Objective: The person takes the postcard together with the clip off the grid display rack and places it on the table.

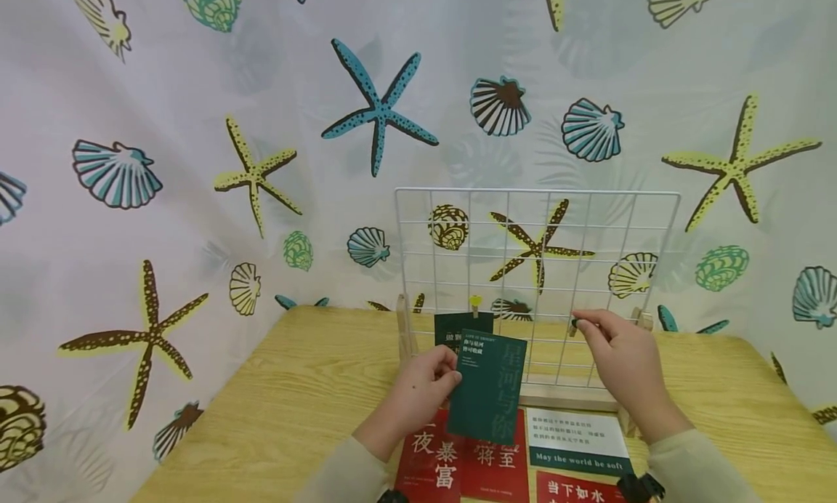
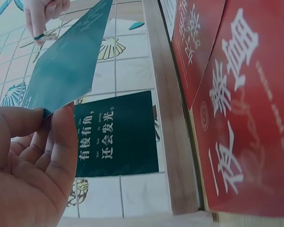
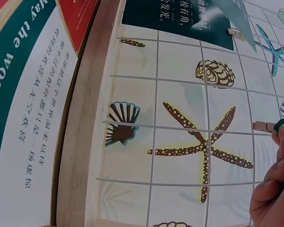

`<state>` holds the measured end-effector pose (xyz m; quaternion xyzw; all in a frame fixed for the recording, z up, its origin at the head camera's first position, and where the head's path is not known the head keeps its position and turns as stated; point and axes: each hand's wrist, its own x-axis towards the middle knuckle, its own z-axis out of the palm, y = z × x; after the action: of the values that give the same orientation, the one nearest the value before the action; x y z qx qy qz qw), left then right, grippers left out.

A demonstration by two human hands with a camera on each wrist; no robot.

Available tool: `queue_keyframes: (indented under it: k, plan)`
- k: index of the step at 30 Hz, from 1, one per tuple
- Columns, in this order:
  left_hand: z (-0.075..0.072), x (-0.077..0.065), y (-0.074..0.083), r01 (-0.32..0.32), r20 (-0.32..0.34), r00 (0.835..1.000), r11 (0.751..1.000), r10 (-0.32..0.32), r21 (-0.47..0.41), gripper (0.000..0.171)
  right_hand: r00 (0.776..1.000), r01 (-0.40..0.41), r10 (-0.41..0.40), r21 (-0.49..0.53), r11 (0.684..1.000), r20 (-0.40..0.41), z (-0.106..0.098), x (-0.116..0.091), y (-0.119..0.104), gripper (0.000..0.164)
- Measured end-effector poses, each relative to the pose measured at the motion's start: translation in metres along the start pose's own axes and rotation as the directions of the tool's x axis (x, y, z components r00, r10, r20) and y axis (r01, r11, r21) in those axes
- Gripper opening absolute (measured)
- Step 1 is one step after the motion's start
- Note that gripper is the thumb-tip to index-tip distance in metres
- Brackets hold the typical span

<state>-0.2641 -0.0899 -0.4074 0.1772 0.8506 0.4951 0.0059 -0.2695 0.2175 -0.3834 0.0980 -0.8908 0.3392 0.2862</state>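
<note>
My left hand (image 1: 425, 379) pinches a dark green card (image 1: 487, 387) by its left edge, between thumb and fingers, in front of a white wire grid (image 1: 549, 270). In the right wrist view, my right hand (image 3: 277, 182) pinches a small wooden clothespin (image 3: 265, 126) with a dark green top, close to the grid wires. Another dark green card (image 2: 116, 135) hangs on the grid behind the held one. A clothespin with a yellow top (image 1: 475, 304) sits at its upper edge. Whether the right-hand clothespin touches a wire, I cannot tell.
The grid stands in a wooden base (image 1: 562, 397) on a wood-grain table (image 1: 307, 387). Before it lie red cards (image 1: 428, 463) and a white-and-green card (image 1: 575, 434). A curtain (image 1: 418, 67) printed with shells and starfish hangs behind.
</note>
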Motion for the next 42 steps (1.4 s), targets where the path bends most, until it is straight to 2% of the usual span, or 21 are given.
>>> queue_keyframes:
  k: [12,19,24,34,42]
  plan:
    - [-0.017,-0.006,-0.009,0.028,0.023,0.999,0.999,-0.028,0.017,0.004,0.999,-0.048,0.048,0.001,0.999,0.019,-0.012,-0.006,0.006,0.031]
    - [-0.032,-0.011,-0.019,0.056,0.041,0.998,0.998,-0.056,0.003,0.005,0.998,-0.053,0.053,-0.012,0.999,0.028,-0.017,-0.011,0.013,0.029]
    - [-0.044,-0.016,-0.024,0.051,0.043,0.998,0.999,-0.051,-0.002,0.004,0.998,-0.057,0.058,-0.025,0.998,0.034,-0.022,-0.015,0.018,0.028]
    - [-0.07,-0.025,-0.037,0.091,0.001,0.996,0.996,-0.091,0.002,0.004,0.996,-0.084,0.084,-0.015,0.996,0.02,-0.03,-0.022,0.03,0.028]
    - [-0.085,-0.033,-0.05,0.126,-0.023,0.992,0.992,-0.126,-0.003,0.006,0.992,-0.12,0.121,-0.039,0.992,0.021,-0.038,-0.031,0.045,0.03]
